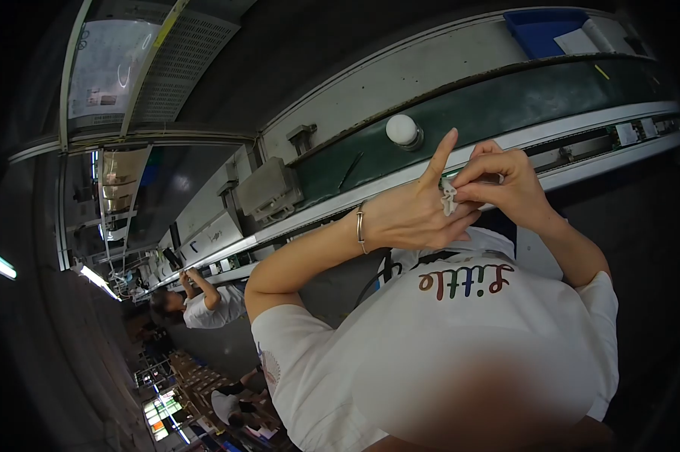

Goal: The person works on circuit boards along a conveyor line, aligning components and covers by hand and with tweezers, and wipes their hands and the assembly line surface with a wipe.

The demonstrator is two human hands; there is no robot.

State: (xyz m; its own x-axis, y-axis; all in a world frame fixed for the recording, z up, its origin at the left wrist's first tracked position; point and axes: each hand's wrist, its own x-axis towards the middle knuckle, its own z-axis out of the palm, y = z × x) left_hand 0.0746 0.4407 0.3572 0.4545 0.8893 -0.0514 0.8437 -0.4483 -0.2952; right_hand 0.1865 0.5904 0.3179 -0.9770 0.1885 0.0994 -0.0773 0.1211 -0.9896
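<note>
My left hand (423,215), with a metal bracelet (360,228) at the wrist, is held over the bench's front edge. One finger points up and the others reach to the right, spread apart. A small crumpled white piece (449,197) lies against its fingers. My right hand (505,181) is closed, with thumb and fingertips pinching that white piece where the two hands meet. Whether the piece is wrapped round a finger of my left hand is not clear. A white-capped clear bottle (404,132) stands on the green bench surface (498,105) beyond my left hand.
A slim dark tool (351,170) lies on the green surface, left of the bottle. Circuit boards (637,132) sit in the front rail at right. A blue tray (543,34) holds papers. A grey box (264,192) stands at left; another person (212,307) works further along.
</note>
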